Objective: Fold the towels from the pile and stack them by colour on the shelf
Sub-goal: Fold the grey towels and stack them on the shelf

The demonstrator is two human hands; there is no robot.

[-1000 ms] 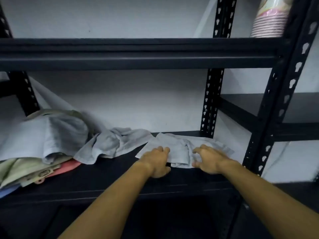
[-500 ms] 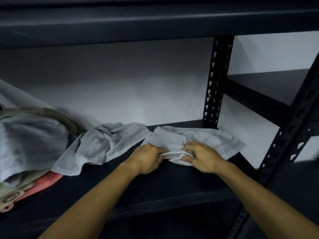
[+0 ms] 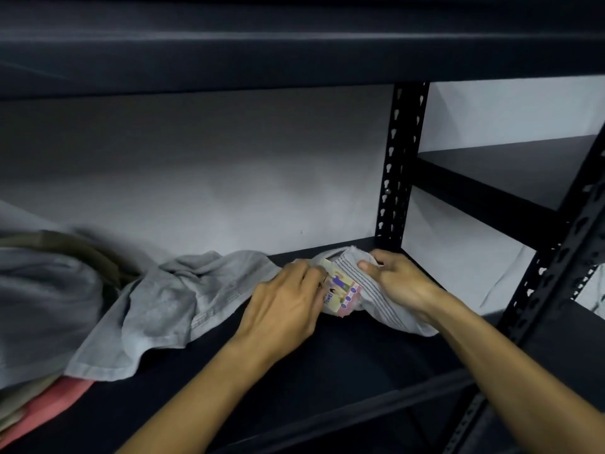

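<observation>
Heaped at the shelf's (image 3: 343,381) left edge: a pile (image 3: 42,309) of grey, olive and pink towels. Just right of it, a loose grey towel (image 3: 170,299) sprawled toward the middle. Near the right rear corner, a grey striped towel (image 3: 376,296) with a printed label (image 3: 340,290), pinched by the left hand (image 3: 284,309) at the label side, gripped by the right hand (image 3: 399,283) along its far edge.

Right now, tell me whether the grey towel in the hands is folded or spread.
Partly folded: the grey towel is bunched between both hands, label showing, not laid flat.
</observation>
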